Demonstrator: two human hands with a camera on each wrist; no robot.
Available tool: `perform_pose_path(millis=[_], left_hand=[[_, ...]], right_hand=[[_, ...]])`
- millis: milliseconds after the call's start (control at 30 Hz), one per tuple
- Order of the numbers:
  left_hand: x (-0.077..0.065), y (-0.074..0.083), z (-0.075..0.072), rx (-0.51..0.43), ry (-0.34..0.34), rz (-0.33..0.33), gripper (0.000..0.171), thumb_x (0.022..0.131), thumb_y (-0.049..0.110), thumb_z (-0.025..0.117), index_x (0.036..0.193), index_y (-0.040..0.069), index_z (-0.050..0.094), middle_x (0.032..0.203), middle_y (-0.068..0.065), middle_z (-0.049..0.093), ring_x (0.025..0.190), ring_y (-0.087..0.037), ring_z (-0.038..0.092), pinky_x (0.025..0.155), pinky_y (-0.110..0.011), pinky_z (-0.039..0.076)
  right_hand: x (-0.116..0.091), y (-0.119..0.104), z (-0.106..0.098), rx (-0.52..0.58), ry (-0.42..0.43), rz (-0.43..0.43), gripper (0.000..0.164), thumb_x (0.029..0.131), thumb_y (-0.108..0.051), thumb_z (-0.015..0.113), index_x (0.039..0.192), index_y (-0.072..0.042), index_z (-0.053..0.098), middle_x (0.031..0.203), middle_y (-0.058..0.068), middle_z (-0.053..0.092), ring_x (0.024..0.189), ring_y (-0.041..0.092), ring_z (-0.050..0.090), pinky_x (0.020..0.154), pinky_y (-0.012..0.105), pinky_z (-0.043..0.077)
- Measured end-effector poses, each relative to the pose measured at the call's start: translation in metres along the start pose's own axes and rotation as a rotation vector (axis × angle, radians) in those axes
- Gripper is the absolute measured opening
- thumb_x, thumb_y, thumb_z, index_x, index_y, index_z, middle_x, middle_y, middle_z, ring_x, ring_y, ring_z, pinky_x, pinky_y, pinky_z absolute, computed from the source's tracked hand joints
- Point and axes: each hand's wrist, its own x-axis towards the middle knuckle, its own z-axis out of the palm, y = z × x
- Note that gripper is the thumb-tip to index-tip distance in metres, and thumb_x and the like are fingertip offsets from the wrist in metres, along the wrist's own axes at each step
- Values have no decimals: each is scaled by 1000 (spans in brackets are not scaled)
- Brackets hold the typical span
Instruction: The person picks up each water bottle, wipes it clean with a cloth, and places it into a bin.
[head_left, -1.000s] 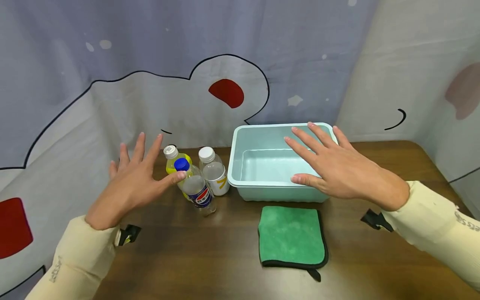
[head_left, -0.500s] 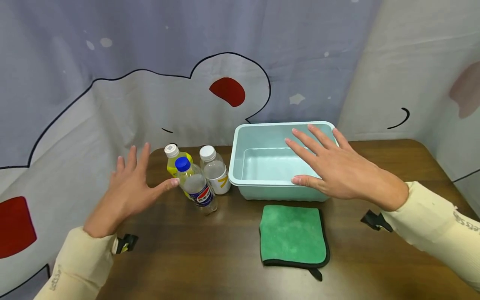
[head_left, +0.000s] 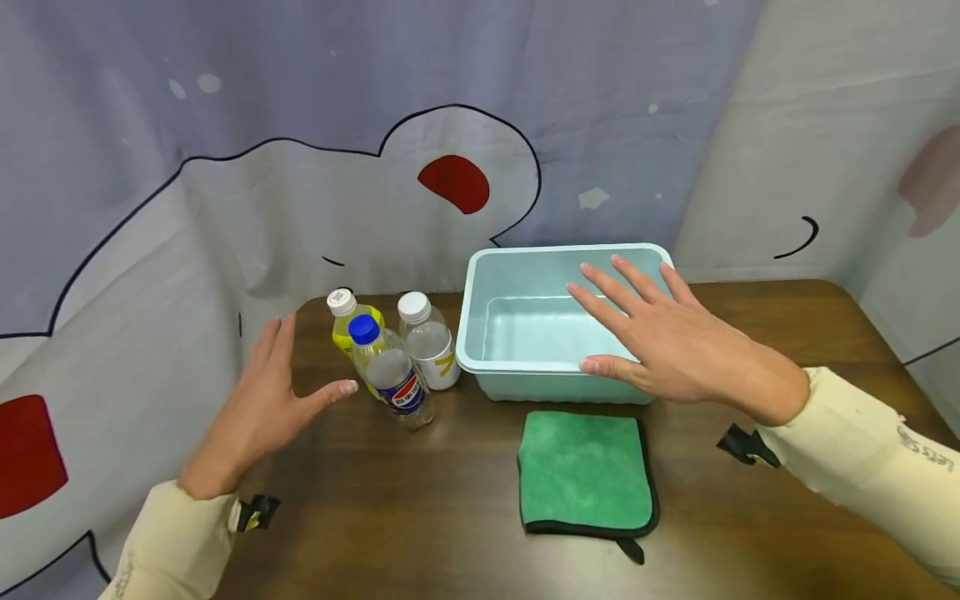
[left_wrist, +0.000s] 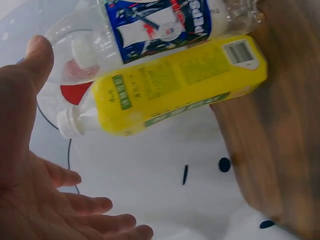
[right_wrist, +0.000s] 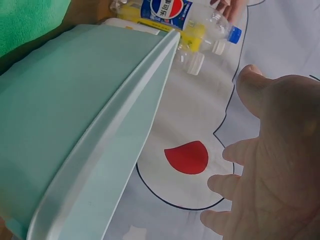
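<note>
My left hand [head_left: 258, 408] hovers to the left of three upright bottles, thumb apart from the fingers, holding nothing. Nearest its thumb is a clear Pepsi bottle [head_left: 397, 379] with a blue cap. Behind that stands a bottle with a yellow label [left_wrist: 180, 87] and a white cap, partly hidden in the head view. A clear bottle with a white label [head_left: 435, 354] and white cap stands beside them. My right hand [head_left: 667, 342], fingers spread and holding nothing, is over the right part of a pale blue-green plastic bin [head_left: 547, 379], overlapping its rim in the head view.
A folded green cloth [head_left: 585, 471] with black edging lies in front of the bin on the brown wooden table [head_left: 390, 517]. A patterned curtain [head_left: 300, 75] hangs right behind the table. The bottles stand close to the bin's left side.
My left hand has moved down and turned, its fingers coming closer together beside the bottles. My right hand has barely shifted. The bottles, bin and cloth have stayed in place.
</note>
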Motion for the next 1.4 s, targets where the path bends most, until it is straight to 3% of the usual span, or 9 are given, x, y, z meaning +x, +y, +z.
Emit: perform_pose_path(millis=[200, 400, 667, 867, 1133, 1400], left_hand=[[-10, -10, 15, -65, 84, -31, 119, 82, 64, 68, 156, -3, 2, 160, -33, 14, 144, -52, 23, 110, -70, 26], [-19, -18, 28, -127, 166, -101, 115, 82, 60, 71, 156, -3, 9, 153, -33, 30, 136, -51, 35, 105, -68, 33], [-20, -16, 42, -180, 123, -147, 119, 78, 63, 72, 157, 0, 8, 159, -29, 23, 139, -51, 33, 108, -69, 32], [-23, -12, 54, -207, 129, -164, 117, 78, 63, 73, 157, 2, 12, 153, -27, 32, 134, -48, 41, 105, -66, 39], [-25, -8, 68, -324, 201, -127, 96, 77, 54, 79, 147, 5, 36, 143, -18, 48, 128, -37, 51, 107, -55, 45], [-24, -7, 80, -400, 215, -45, 86, 76, 43, 84, 142, 5, 45, 140, -16, 54, 126, -32, 55, 104, -49, 48]], right_hand=[[-1, 0, 4, 2, -2, 4, 81, 94, -71, 36, 158, -34, 2, 168, -4, 2, 156, 32, 2, 120, 67, 7], [0, 0, 6, 2, -1, 0, 81, 95, -71, 36, 158, -34, 2, 168, -4, 2, 156, 32, 2, 119, 67, 7], [1, -1, 7, 19, 4, -4, 81, 94, -70, 37, 158, -33, 4, 168, -4, 2, 156, 32, 2, 118, 68, 7], [-3, -1, 8, 18, -3, 1, 81, 95, -70, 38, 158, -33, 4, 168, -6, 0, 156, 33, 3, 119, 68, 7], [-5, 0, 9, 23, -2, 6, 80, 95, -69, 39, 158, -34, 5, 168, -4, 3, 156, 33, 3, 119, 68, 7], [-6, -2, 12, 31, -12, 3, 81, 94, -71, 37, 158, -34, 4, 168, -5, 1, 156, 33, 3, 118, 68, 6]])
